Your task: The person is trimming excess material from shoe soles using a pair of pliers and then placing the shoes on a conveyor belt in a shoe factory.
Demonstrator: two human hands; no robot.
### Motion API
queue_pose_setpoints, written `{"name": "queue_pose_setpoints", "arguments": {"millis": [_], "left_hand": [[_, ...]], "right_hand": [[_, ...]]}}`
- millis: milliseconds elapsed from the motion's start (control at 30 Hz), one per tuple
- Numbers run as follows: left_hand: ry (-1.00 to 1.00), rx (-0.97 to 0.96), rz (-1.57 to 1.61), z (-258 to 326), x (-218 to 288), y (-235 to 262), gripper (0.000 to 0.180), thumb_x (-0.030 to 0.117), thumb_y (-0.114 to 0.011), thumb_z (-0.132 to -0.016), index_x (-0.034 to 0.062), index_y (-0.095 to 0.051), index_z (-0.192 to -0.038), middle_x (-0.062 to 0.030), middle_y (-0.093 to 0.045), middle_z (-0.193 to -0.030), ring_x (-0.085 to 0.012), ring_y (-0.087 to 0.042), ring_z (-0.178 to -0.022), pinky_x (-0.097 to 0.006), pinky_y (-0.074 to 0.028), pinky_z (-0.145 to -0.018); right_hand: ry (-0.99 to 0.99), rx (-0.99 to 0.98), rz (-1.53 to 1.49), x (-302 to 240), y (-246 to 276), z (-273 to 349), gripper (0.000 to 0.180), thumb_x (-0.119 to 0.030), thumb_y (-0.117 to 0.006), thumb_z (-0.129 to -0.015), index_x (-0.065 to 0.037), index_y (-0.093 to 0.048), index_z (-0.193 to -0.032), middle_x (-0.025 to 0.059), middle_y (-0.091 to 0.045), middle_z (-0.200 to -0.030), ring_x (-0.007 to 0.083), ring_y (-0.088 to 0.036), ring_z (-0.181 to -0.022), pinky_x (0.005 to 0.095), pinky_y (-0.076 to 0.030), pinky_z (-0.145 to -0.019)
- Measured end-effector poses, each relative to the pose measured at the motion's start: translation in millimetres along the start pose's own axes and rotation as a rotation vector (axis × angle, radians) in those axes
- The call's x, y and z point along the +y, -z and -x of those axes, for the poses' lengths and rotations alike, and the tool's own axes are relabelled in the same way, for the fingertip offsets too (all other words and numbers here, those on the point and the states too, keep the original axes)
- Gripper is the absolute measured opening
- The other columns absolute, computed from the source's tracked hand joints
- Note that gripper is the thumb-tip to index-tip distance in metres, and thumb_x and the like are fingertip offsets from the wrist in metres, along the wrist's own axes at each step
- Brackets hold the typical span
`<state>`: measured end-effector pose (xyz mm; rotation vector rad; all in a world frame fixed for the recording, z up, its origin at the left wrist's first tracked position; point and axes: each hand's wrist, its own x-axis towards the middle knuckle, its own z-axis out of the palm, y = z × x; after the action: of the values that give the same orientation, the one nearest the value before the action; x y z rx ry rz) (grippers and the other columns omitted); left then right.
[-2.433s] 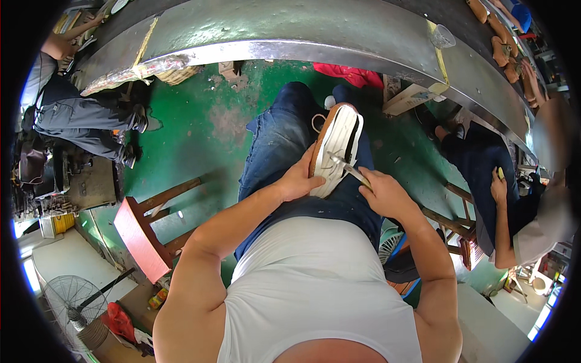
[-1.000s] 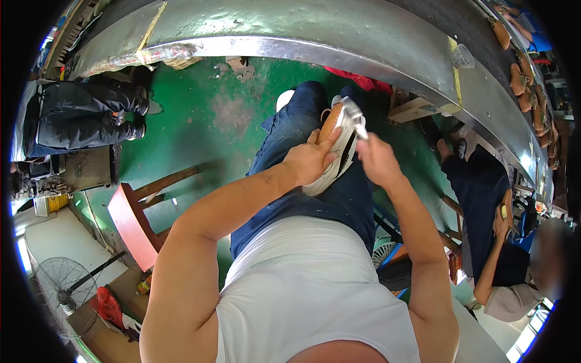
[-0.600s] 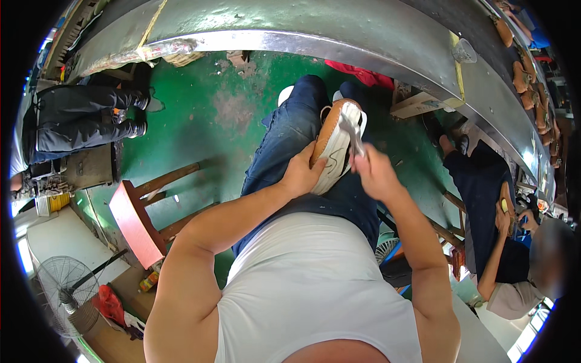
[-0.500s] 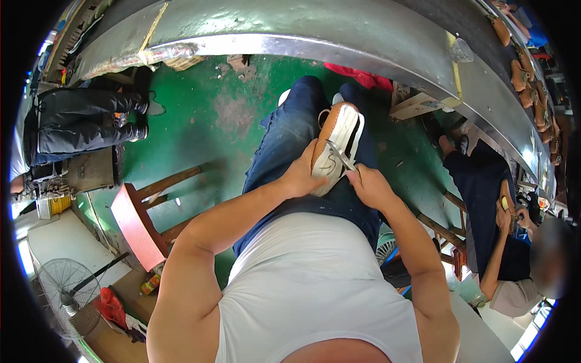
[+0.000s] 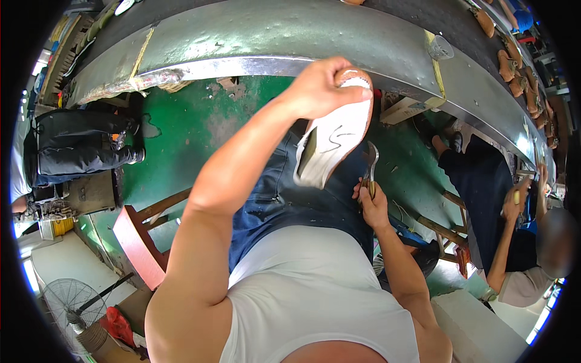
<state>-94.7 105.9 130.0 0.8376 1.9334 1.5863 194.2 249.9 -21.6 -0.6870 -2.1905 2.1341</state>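
Observation:
My left hand (image 5: 324, 88) grips one end of a shoe on its last (image 5: 339, 130), fingers wrapped round the brown stitched leather. The white underside with a dark squiggle faces me, and its other end hangs toward my lap. To the right and a little lower, my right hand (image 5: 374, 206) is closed round the handle of steel pincers (image 5: 371, 163). Their curved head points away from me and stands apart from the shoe. Both are above my legs in blue jeans (image 5: 260, 206).
A metal-edged bench (image 5: 242, 36) runs across the far side, with brown shoes (image 5: 507, 65) at its right. Beside me are a wooden stool (image 5: 136, 242) and a wire-caged fan (image 5: 69, 308). One person (image 5: 85, 142) stands at left; another (image 5: 508, 242) works seated at right.
My left hand has lifted the shoe up and away from my lap, turning it and holding its far end. My right hand with the pincers has drawn back from it, slightly lower.

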Motion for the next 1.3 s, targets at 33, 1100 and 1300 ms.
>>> {"name": "queue_pose_setpoints", "arguments": {"millis": [33, 1100, 1300], "left_hand": [[0.124, -0.030, -0.045, -12, -11, -10, 0.037, 0.029, -0.078, -0.086, -0.0001, -0.067, -0.106, -0.0113, -0.071, -0.097, -0.0173, -0.068, -0.086, -0.034, -0.056, -0.077], [0.635, 0.206, 0.857, 121, -128, -83, 0.062, 0.043, -0.061, -0.098, 0.0084, -0.041, -0.145, -0.0087, -0.058, -0.127, -0.0188, -0.057, -0.115, -0.036, -0.049, -0.097], [0.667, 0.247, 0.878, 112, -124, -85, 0.060, 0.039, -0.067, -0.095, 0.0063, -0.046, -0.141, -0.0084, -0.063, -0.119, -0.0189, -0.062, -0.107, -0.036, -0.051, -0.093]], "right_hand": [[-0.001, 0.004, -0.004, -5, 4, -1, 0.032, -0.019, -0.059, -0.098, 0.004, -0.056, -0.121, 0.0065, -0.066, -0.096, 0.0138, -0.063, -0.083, 0.0276, -0.050, -0.075], [-0.217, -0.478, 0.658, -80, -20, -44, 0.028, -0.025, -0.061, -0.094, 0.002, -0.062, -0.088, 0.0194, -0.066, -0.075, 0.0369, -0.065, -0.070, 0.0441, -0.051, -0.063], [-0.590, -0.411, -0.164, -54, -26, -32, 0.026, -0.027, -0.058, -0.100, -0.002, -0.061, -0.101, 0.0067, -0.061, -0.076, 0.0095, -0.050, -0.054, 0.0218, -0.035, -0.042]]}}
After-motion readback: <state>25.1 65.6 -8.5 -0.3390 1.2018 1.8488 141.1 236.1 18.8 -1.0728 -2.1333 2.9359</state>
